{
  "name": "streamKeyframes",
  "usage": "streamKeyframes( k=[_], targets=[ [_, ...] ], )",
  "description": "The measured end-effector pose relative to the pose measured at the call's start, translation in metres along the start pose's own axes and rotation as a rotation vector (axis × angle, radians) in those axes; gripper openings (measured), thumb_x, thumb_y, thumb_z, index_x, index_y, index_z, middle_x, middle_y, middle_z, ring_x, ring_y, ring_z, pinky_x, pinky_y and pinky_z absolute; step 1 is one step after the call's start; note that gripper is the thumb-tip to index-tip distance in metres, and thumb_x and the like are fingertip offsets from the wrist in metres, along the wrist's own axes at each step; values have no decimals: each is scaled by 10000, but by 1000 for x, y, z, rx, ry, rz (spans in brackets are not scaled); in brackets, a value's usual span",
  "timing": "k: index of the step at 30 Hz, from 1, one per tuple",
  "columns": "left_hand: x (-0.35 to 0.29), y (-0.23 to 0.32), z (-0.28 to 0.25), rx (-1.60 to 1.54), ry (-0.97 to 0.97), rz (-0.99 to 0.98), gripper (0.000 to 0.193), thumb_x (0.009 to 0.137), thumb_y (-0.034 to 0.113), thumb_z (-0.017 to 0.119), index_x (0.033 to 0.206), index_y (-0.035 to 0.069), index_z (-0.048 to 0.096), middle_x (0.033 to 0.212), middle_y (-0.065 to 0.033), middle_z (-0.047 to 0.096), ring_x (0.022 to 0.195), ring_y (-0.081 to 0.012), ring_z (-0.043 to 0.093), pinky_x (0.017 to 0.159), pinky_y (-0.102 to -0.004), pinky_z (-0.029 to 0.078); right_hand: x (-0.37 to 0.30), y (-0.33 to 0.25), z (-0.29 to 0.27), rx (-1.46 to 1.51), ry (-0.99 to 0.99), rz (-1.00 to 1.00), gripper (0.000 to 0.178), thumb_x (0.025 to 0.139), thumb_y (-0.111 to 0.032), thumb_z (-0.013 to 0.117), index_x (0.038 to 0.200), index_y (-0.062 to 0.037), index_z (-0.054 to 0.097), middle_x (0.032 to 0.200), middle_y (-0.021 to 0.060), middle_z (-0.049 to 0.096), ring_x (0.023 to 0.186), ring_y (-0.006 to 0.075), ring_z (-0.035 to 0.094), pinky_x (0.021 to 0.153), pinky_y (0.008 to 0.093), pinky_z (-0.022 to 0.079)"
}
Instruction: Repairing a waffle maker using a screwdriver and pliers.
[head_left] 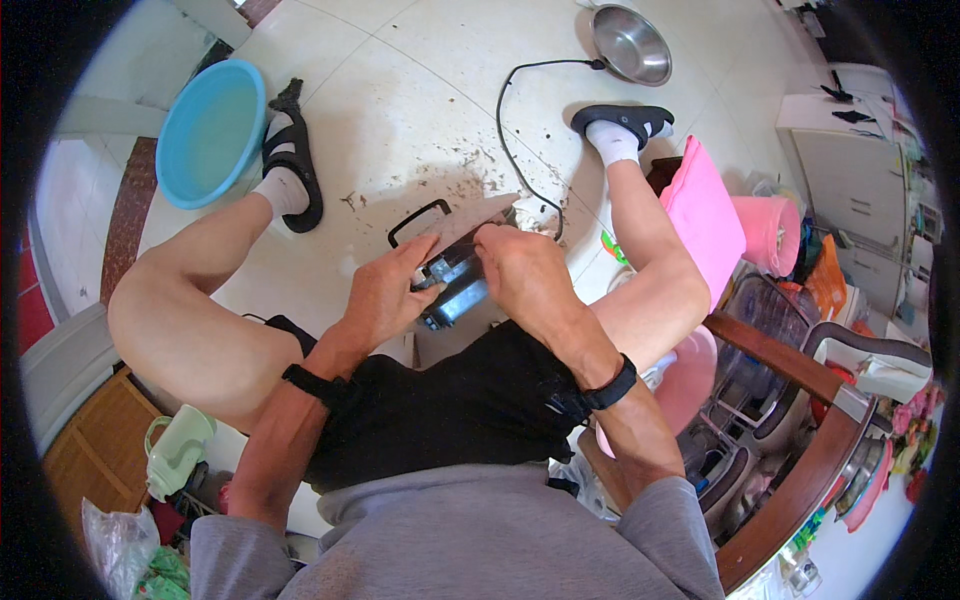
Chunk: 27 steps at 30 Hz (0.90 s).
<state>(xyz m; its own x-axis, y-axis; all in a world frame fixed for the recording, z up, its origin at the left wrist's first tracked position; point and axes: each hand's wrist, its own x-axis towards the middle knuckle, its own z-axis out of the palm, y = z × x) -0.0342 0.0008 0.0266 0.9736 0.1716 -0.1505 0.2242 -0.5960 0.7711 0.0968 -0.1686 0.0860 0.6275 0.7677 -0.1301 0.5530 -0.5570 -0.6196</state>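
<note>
The head view looks down on a seated person with bare knees spread wide over a pale tiled floor (400, 90). Both hands meet in the middle, just above the lap, around a small dark appliance (455, 288) with a metal plate on top and a black loop handle (418, 220) at its far left side. The left hand (385, 295) lies on the left side of the appliance, the fingers bent around its edge and gripping it, the thumb pointing to the far side. The right hand (525, 270) is on the right side, the fingers curled down over the top of the appliance and closed on it; what the fingertips do under the hand I cannot tell. Each wrist carries a black band. A black cord (505, 130) runs from the appliance across the floor toward the far side, near a metal bowl (630, 45). Dark crumbs (450, 185) are scattered on the tiles just beyond the hands. Far to the left a light blue basin (210, 130) stands on the floor beside the left foot in a black sandal (290, 160). On the right is a pink folded cloth (700, 215), and near it a wooden chair arm (790, 365). At the near left stands a pale green jug (175, 450).
</note>
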Motion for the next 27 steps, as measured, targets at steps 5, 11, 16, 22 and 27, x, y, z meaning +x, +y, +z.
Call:
streamKeyframes(
  k=[5,11,16,22,27],
  targets=[
    [4,1,-3,-17,-5,-64,660,750,186,830,1357,81,594,1203,-124,696,780,-311,687,725,-370,560,-2,-10,-9,-155,20,31,42,857,-12,646,843,3,609,830,200,669,784,409,669,670,468,537],
    [6,-2,0,-29,31,-24,657,758,198,829,1360,78,593,1188,-127,700,774,-303,688,723,-369,558,-5,-8,-8,12,73,52,74,890,-36,646,947,9,661,864,217,679,791,411,673,692,462,544],
    [7,1,-1,-23,14,-47,651,758,208,830,1352,74,599,1206,-118,695,767,-302,690,721,-369,557,-8,-11,-11,46,120,33,67,896,-43,601,857,7,578,793,233,629,760,443,641,671,519,510],
    [8,5,-3,-17,-22,-80,636,758,210,825,1339,71,607,1223,-112,691,772,-297,696,721,-372,557,-10,-29,-13,119,161,249,103,868,-69,646,835,12,592,715,230,643,687,437,652,627,512,516],
    [11,9,-4,-11,-67,-115,624,769,219,808,1341,73,603,1220,-106,693,773,-293,697,729,-382,559,-12,-29,7,167,235,370,99,839,-80,672,827,2,618,654,228,639,636,433,657,604,506,528]
  ],
)
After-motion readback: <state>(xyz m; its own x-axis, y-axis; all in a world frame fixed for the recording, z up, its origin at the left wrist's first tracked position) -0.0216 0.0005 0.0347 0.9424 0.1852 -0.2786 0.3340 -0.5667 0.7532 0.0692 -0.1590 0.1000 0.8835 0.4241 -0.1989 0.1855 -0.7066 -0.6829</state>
